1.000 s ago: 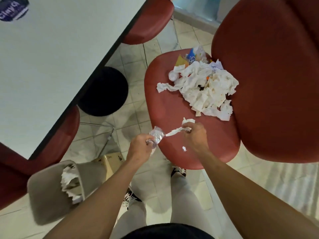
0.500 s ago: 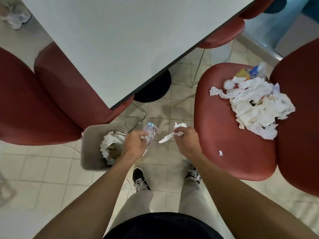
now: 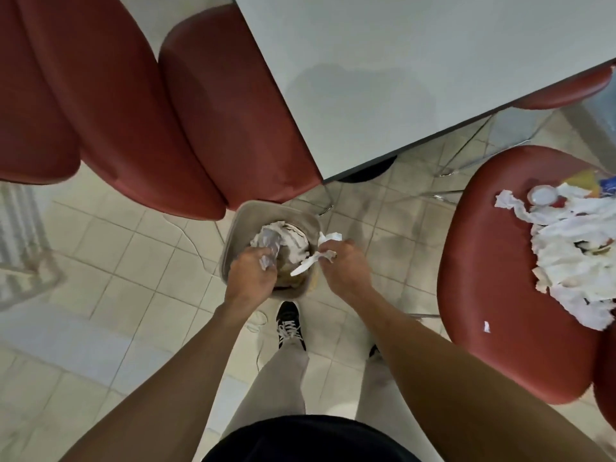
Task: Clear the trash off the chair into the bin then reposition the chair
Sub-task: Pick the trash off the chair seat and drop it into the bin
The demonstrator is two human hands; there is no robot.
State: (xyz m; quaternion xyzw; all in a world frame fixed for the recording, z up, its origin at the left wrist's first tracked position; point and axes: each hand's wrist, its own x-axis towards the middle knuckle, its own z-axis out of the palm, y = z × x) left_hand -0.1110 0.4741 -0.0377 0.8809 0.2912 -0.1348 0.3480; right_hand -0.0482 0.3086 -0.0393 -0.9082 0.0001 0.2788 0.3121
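Over bin [image 3: 237, 225], both hands — chair [image 3: 493, 271] right

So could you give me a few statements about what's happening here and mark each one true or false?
1. The left hand grips a crumpled clear plastic wrapper over the grey plastic bin. True.
2. The right hand is empty. False: it holds torn white paper scraps.
3. The red chair seat is cleared. False: a pile of white paper lies there.
4. The bin already contains trash. True.
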